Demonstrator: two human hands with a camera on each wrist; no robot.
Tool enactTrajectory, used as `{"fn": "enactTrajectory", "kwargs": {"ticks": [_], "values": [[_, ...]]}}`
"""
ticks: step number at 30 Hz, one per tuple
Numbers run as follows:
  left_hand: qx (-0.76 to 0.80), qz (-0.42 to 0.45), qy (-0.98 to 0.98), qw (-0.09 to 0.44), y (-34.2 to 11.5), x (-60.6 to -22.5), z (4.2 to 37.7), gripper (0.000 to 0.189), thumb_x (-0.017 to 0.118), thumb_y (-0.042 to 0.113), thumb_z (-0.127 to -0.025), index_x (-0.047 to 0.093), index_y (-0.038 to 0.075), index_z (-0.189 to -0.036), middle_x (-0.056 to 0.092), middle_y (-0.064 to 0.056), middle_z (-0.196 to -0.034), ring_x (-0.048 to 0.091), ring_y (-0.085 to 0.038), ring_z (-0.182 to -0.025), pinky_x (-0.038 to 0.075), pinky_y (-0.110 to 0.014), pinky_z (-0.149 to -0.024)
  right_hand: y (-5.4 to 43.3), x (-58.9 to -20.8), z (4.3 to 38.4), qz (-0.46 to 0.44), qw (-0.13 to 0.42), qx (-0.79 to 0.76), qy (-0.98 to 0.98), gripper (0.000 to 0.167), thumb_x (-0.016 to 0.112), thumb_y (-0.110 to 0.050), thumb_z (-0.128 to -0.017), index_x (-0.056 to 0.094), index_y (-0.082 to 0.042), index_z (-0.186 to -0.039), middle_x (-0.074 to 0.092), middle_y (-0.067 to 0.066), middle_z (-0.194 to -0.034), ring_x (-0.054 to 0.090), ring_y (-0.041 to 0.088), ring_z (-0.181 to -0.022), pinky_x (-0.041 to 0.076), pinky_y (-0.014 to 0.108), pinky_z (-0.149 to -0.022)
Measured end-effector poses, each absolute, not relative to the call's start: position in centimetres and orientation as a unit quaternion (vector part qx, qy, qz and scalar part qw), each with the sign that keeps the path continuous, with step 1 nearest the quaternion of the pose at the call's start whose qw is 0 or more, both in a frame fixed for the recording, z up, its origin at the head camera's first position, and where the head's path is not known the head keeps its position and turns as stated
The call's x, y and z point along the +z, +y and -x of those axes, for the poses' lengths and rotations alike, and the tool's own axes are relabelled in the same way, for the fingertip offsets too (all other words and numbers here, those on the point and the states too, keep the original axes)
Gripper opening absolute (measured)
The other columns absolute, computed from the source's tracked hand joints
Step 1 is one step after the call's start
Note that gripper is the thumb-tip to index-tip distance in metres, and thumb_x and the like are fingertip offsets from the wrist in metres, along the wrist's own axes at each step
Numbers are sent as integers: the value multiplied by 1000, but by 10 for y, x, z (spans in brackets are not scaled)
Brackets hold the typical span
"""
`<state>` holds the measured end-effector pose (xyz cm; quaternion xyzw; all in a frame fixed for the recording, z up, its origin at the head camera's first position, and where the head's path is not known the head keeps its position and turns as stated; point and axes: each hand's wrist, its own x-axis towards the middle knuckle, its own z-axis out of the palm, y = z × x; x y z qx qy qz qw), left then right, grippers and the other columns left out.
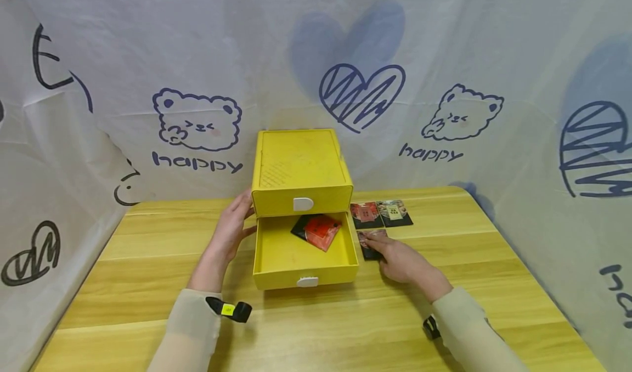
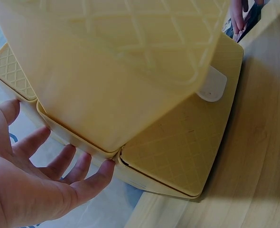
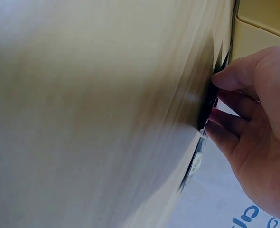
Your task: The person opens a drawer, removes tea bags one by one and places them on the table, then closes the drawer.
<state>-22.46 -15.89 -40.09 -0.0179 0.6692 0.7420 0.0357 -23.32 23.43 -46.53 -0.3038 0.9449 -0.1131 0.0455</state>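
A yellow two-drawer box (image 1: pixel 302 161) stands at the back of the table, its lower drawer (image 1: pixel 278 257) pulled out. Inside that drawer lie overlapping red and black flat packets (image 1: pixel 322 230). My left hand (image 1: pixel 232 224) is at the box's left side; in the left wrist view its spread fingertips (image 2: pixel 107 166) touch the side edge. To the right of the drawer, my right hand (image 1: pixel 402 259) pinches a dark flat packet (image 1: pixel 369 251) at the table. The right wrist view has this packet (image 3: pixel 207 102) edge-on between thumb and fingers.
A red packet (image 1: pixel 367 214) and a black packet with a pale label (image 1: pixel 395 212) lie side by side behind the right hand. The upper drawer (image 1: pixel 276 202) is closed. A printed cloth (image 1: pixel 286 48) hangs behind the wooden table (image 1: pixel 316 333).
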Motion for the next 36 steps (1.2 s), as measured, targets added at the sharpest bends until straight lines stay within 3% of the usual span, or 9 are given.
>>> {"fn": "enactTrajectory", "kwargs": {"ticks": [18, 24, 30, 36], "values": [[745, 18, 666, 36, -158, -402, 225, 59, 39, 42, -113, 28, 16, -166, 22, -8, -172, 26, -38, -154, 28, -65, -121, 235, -464, 230, 307, 30, -111, 945, 55, 62, 2, -92, 55, 5, -146, 46, 23, -157, 49, 45, -139, 46, 57, -110], [741, 15, 671, 36, -158, -401, 225, 61, 39, 45, -113, 28, 18, -166, 21, -7, -173, 26, -38, -154, 28, -65, -121, 237, -459, 223, 289, 11, -140, 947, 56, 61, 2, -93, 54, 2, -149, 46, 21, -158, 48, 43, -141, 44, 57, -113], [738, 18, 673, 38, -159, -401, 225, 60, 39, 46, -112, 29, 20, -166, 22, -5, -173, 26, -38, -154, 27, -65, -121, 238, -449, 217, 278, -60, -177, 942, 56, 60, 1, -96, 51, 1, -151, 46, 16, -159, 48, 40, -142, 44, 57, -114], [736, 13, 675, 42, -158, -400, 224, 59, 37, 44, -113, 27, 20, -166, 22, -7, -173, 25, -38, -154, 26, -65, -122, 236, -437, 212, 294, -192, -216, 911, 53, 65, -2, -98, 53, 0, -150, 51, 18, -155, 50, 40, -140, 46, 57, -110]]}}
